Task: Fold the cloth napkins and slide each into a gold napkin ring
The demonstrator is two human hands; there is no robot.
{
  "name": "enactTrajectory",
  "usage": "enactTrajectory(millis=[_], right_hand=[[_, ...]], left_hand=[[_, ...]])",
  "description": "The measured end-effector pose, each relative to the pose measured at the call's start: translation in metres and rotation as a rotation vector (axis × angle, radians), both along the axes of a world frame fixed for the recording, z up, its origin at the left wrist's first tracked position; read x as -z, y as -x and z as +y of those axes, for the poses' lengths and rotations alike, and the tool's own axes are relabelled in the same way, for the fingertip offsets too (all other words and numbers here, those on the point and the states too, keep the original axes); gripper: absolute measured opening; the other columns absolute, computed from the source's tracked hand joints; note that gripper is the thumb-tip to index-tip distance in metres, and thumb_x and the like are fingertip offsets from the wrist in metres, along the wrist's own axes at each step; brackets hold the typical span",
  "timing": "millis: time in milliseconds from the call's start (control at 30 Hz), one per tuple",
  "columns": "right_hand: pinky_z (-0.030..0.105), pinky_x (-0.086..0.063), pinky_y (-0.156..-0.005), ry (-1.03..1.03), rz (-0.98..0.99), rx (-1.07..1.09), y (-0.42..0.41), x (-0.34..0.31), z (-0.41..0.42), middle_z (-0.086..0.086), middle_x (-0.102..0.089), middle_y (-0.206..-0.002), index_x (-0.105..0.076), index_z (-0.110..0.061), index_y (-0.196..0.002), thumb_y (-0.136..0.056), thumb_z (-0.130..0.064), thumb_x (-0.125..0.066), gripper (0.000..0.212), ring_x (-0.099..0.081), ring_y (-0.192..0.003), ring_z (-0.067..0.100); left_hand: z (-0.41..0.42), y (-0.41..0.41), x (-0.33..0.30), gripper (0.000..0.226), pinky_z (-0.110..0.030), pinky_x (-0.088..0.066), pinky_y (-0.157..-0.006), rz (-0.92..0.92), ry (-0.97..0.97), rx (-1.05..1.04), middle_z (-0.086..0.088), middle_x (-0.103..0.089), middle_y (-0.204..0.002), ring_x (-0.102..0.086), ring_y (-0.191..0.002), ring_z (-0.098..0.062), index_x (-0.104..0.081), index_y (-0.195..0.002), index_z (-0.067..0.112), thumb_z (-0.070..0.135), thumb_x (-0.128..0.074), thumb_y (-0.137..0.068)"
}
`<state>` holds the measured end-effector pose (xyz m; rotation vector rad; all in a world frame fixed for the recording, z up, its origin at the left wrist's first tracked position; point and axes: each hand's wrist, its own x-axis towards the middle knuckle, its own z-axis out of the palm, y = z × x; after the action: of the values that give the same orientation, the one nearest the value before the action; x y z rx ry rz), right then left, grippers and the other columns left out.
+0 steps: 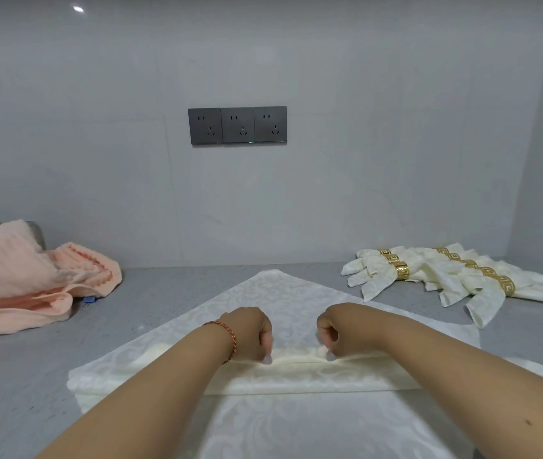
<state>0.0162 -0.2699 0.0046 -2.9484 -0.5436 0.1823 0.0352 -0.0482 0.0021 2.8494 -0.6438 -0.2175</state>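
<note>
Napkin: white damask napkin (pixel 283 303) spread flat mid-counter, its point aimed at the back edge, a pleat bunched up across it.
Left hand (pixel 250 332): curled closed, fingertips pinching the pleat.
Right hand (pixel 339 329): same deal, pinching the pleat just beside the left.
Finished napkins (pixel 455 276): fanned pile in gold rings (pixel 402 271), back right corner.
Peach towel (pixel 25 276): heaped at the left edge, well apart.
Counter (pixel 15 376): grey, speckled.
</note>
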Motion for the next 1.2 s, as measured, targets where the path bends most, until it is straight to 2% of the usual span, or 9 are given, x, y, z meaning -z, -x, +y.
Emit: enactTrajectory(millis=[133, 267, 367, 500, 600, 733, 833, 1033, 1200], right_hand=[[0.024, -0.043, -0.078, 0.018, 0.07, 0.051, -0.003, -0.001, 0.001, -0.01, -0.056, -0.099, -0.061, -0.024, -0.105, -0.081, -0.03, -0.072, 0.027, -0.054, -0.092, 0.012], [0.023, -0.037, -0.062, 0.052, -0.048, -0.022, 0.006, -0.001, 0.003, -0.013, -0.054, -0.083, -0.051, -0.028, -0.073, -0.078, -0.015, -0.066, 0.02, -0.05, -0.077, 0.009], [0.023, -0.03, -0.056, 0.119, -0.12, -0.084, 0.014, 0.003, 0.005, -0.011, -0.047, -0.075, -0.041, -0.026, -0.064, -0.073, -0.005, -0.055, 0.027, -0.046, -0.073, 0.012], [0.027, -0.042, -0.069, 0.131, -0.1, -0.105, 0.022, 0.0, 0.006, -0.009, -0.058, -0.089, -0.056, -0.025, -0.076, -0.074, -0.001, -0.054, 0.024, -0.055, -0.084, 0.016], [0.029, -0.048, -0.076, 0.107, -0.014, -0.07, 0.023, -0.004, 0.004, -0.008, -0.062, -0.088, -0.061, -0.023, -0.073, -0.077, -0.01, -0.057, 0.014, -0.059, -0.085, 0.014], [0.021, -0.04, -0.057, -0.029, 0.048, 0.025, 0.021, -0.008, 0.002, -0.006, -0.057, -0.07, -0.06, -0.016, -0.063, -0.077, -0.015, -0.059, 0.014, -0.049, -0.063, 0.01], [0.018, -0.041, -0.057, -0.086, 0.127, 0.038, 0.017, -0.008, 0.001, -0.013, -0.059, -0.069, -0.062, -0.025, -0.066, -0.077, -0.011, -0.069, 0.02, -0.051, -0.063, 0.006], [0.022, -0.042, -0.066, -0.028, 0.189, 0.072, 0.012, -0.006, 0.003, -0.012, -0.053, -0.086, -0.062, -0.023, -0.101, -0.082, -0.025, -0.073, 0.023, -0.053, -0.082, 0.013], [0.021, -0.039, -0.061, -0.009, -0.003, 0.03, 0.034, -0.004, 0.005, -0.009, -0.059, -0.085, -0.052, -0.027, -0.071, -0.078, -0.015, -0.063, 0.019, -0.052, -0.076, 0.01]], left_hand=[[0.0, -0.002, -0.002, 0.034, -0.025, -0.048, -0.087, 0.05, -0.014, 0.013, 0.009, -0.057, -0.099, -0.055, -0.091, -0.01, -0.062, -0.111, 0.019, 0.03, -0.073, -0.081], [-0.001, 0.002, 0.001, 0.013, -0.02, -0.043, -0.069, -0.015, 0.005, 0.058, 0.013, -0.056, -0.081, -0.053, -0.076, -0.008, -0.063, -0.082, 0.025, 0.02, -0.074, -0.078], [0.002, 0.006, 0.006, 0.026, -0.016, -0.042, -0.06, -0.053, 0.053, 0.052, 0.015, -0.057, -0.073, -0.053, -0.066, -0.003, -0.056, -0.061, 0.029, 0.01, -0.069, -0.073], [0.006, 0.013, 0.002, 0.021, -0.015, -0.048, -0.071, 0.026, 0.035, 0.059, 0.01, -0.066, -0.091, -0.058, -0.077, -0.003, -0.071, -0.075, 0.028, 0.008, -0.067, -0.077], [0.007, 0.016, -0.008, 0.01, -0.025, -0.053, -0.088, 0.172, 0.071, -0.013, 0.005, -0.073, -0.093, -0.067, -0.091, -0.013, -0.076, -0.083, 0.02, 0.022, -0.067, -0.078], [0.007, 0.017, -0.012, 0.018, -0.021, -0.048, -0.068, 0.202, 0.083, -0.043, 0.009, -0.066, -0.063, -0.058, -0.061, -0.007, -0.071, -0.062, 0.02, 0.03, -0.071, -0.078], [0.004, 0.014, -0.007, 0.007, -0.023, -0.05, -0.073, 0.157, 0.034, -0.028, 0.004, -0.07, -0.078, -0.06, -0.07, -0.009, -0.07, -0.072, 0.022, 0.022, -0.076, -0.077], [0.007, 0.012, -0.008, 0.037, -0.03, -0.05, -0.092, 0.134, -0.075, -0.034, 0.007, -0.062, -0.102, -0.061, -0.096, -0.014, -0.064, -0.107, 0.022, 0.037, -0.077, -0.076], [0.007, 0.021, -0.005, 0.02, -0.021, -0.046, -0.068, 0.032, -0.044, 0.054, 0.016, -0.056, -0.075, -0.053, -0.071, -0.006, -0.057, -0.07, 0.029, 0.025, -0.076, -0.075]])
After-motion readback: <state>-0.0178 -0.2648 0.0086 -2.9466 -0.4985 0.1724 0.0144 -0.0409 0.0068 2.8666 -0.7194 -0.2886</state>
